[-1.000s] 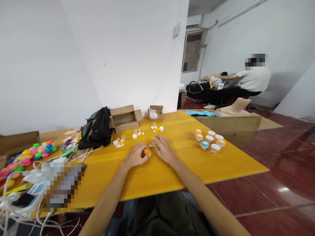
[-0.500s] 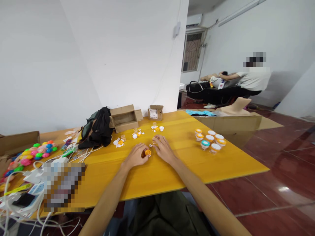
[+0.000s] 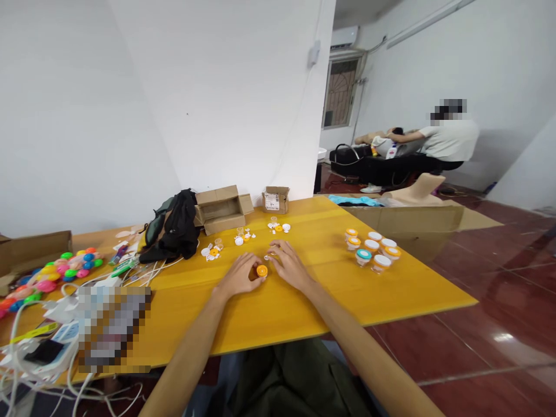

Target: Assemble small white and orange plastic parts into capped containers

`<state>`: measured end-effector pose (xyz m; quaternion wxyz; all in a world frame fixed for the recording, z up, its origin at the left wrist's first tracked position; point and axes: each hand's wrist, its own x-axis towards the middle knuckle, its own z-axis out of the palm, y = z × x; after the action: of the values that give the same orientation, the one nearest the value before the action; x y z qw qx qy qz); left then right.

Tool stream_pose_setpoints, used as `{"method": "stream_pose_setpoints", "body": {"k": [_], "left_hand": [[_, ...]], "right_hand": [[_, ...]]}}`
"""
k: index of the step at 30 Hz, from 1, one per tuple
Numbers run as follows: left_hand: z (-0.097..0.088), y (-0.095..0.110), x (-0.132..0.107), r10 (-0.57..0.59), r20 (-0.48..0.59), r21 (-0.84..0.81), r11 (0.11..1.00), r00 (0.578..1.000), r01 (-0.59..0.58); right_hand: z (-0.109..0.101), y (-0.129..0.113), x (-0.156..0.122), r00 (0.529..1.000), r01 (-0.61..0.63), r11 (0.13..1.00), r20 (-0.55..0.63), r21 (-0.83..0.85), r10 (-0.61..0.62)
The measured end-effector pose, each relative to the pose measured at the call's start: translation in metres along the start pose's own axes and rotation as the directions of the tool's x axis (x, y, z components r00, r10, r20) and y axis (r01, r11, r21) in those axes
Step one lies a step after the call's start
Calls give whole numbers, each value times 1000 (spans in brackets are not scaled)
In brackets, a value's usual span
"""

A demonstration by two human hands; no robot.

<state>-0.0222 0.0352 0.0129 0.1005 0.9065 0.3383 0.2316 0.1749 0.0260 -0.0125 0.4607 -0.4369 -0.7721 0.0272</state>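
Fingers and thumb of my left hand [image 3: 238, 275] are closed around a small round orange cap [image 3: 262, 270], low over the yellow table [image 3: 299, 307]. My right hand [image 3: 289, 263] is beside it, thumb and fingers curved and apart, with nothing visible between them. Just off its fingertips lies a tiny white piece [image 3: 266, 257]. Beyond the hands, small groups of parts are spread out: white discs [image 3: 205, 252], orange rings [image 3: 214, 252] and clear cups [image 3: 218, 243]. Several lidded clear jars [image 3: 372, 246] stand together at the right, one with a teal lid [image 3: 363, 253].
An open cardboard box [image 3: 222, 211], a smaller box [image 3: 275, 200] and a black bag [image 3: 176, 229] line the wall side. Cables, a power strip [image 3: 56, 347] and coloured balls [image 3: 72, 265] crowd the left. A person [image 3: 449, 136] sits in the far background.
The orange cap now faces up more squarely in my left hand. The clear cup seen at my right fingertips no longer shows there, and those fingers have spread slightly.
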Motion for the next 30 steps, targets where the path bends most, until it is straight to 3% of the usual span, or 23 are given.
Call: {"method": "stream_pose_setpoints", "body": {"k": [6, 12, 25, 30], "left_hand": [[2, -1, 0, 15, 2, 30, 999, 1000, -15], [2, -1, 2, 26, 9, 39, 999, 1000, -26], [2, 0, 2, -3, -28, 73, 997, 1000, 5], [5, 2, 2, -37, -88, 26, 999, 995, 40]], "right_hand": [[-7, -11, 1, 986, 41, 990, 154, 134, -61], [-4, -13, -1, 966, 15, 989, 253, 150, -53], [-1, -9, 0, 950, -123, 962, 308, 245, 43], [3, -7, 2, 946, -228, 907, 299, 355, 121]]}}
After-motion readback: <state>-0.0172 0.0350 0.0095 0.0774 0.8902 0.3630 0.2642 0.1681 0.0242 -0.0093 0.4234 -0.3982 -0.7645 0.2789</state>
